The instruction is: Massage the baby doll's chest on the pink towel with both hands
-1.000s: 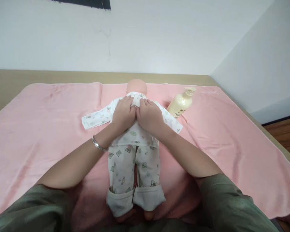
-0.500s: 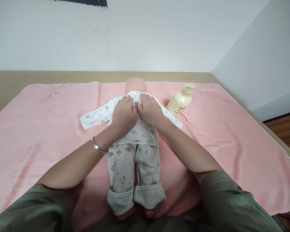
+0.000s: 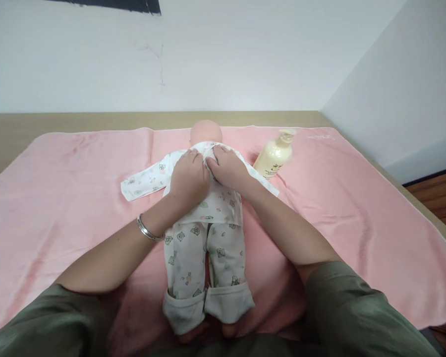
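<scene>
A doll (image 3: pixel 206 133) in a white long-sleeved shirt (image 3: pixel 225 204) and matching printed trousers (image 3: pixel 188 258) lies lengthwise before me, its bald head at the far end. No facial features show, and its arms spread sideways. On the upper left of the shirt rests my left hand (image 3: pixel 189 179), palm down, its thumb close to the midline. My right hand (image 3: pixel 228 167) lies opposite, fingers forward and thumb apart, pressing on the cloth. Both hands look open, although their fingertips are partly hidden. The trouser legs end in wide turned-up cuffs (image 3: pixel 228 301).
Beyond the doll's right-side sleeve stands a cream pump bottle (image 3: pixel 273 157), leaning in view. A pink blanket (image 3: pixel 70 198) covers most of the wooden surface (image 3: pixel 96 120). White walls (image 3: pixel 238 59) rise behind and to the right.
The bunched shirt cloth between my hands looks smoother now. My hands stay on the doll's upper back with only slight finger movement; the whole view has shifted a little.
</scene>
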{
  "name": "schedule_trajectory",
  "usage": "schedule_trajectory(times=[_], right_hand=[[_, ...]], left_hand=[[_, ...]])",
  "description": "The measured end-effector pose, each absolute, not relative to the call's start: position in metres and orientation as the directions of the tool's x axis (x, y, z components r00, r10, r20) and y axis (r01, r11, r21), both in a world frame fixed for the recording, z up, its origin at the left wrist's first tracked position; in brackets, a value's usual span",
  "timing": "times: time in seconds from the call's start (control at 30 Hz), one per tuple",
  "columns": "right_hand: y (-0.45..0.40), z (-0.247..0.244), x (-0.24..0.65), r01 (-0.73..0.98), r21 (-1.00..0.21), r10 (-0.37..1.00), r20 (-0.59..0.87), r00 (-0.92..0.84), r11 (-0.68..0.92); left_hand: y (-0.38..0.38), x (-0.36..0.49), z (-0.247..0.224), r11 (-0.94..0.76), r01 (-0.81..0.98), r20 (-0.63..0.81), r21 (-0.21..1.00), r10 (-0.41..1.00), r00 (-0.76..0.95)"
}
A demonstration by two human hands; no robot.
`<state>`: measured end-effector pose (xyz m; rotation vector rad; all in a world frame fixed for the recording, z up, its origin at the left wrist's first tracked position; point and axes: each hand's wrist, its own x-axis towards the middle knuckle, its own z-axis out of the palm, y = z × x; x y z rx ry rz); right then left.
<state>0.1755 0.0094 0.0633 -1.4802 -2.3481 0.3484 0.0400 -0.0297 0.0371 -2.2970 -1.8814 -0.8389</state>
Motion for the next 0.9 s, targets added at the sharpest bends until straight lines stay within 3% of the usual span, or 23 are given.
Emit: schedule_trajectory(times=[0.13, 0.27, 0.33, 0.4, 0.57, 0.63, 0.8, 0.9], right_hand=[[0.001, 0.061, 0.171, 0.848, -0.316, 0.905, 0.180, -0.387, 0.425], [-0.021, 0.058, 0.165, 0.857, -0.158, 0.859, 0.254, -0.445, 0.490], [-0.025, 0.057, 0.164, 0.841, -0.084, 0.825, 0.270, -0.497, 0.534], [-0.021, 0.056, 0.166, 0.842, -0.110, 0.834, 0.254, -0.490, 0.528], [0.007, 0.056, 0.174, 0.854, -0.321, 0.912, 0.168, -0.375, 0.410], [0.011, 0.055, 0.175, 0.849, -0.336, 0.913, 0.160, -0.376, 0.409], [-0.004, 0.058, 0.169, 0.855, -0.305, 0.908, 0.164, -0.386, 0.419], [-0.021, 0.060, 0.165, 0.857, -0.257, 0.894, 0.174, -0.413, 0.446]], left_hand=[[-0.024, 0.035, 0.039, -0.264, 0.897, 0.394, 0.356, 0.912, 0.112], [-0.006, 0.019, 0.043, -0.136, 0.854, 0.248, 0.502, 0.969, 0.009], [-0.003, 0.017, 0.043, -0.116, 0.847, 0.241, 0.519, 0.970, -0.015], [-0.007, 0.021, 0.042, -0.122, 0.873, 0.273, 0.472, 0.962, -0.013], [-0.027, 0.038, 0.038, -0.213, 0.920, 0.384, 0.328, 0.920, 0.077], [-0.027, 0.037, 0.038, -0.239, 0.901, 0.399, 0.361, 0.913, 0.083], [-0.008, 0.020, 0.037, -0.129, 0.799, 0.288, 0.588, 0.956, -0.058], [-0.002, 0.017, 0.033, -0.103, 0.784, 0.297, 0.613, 0.949, -0.108]])
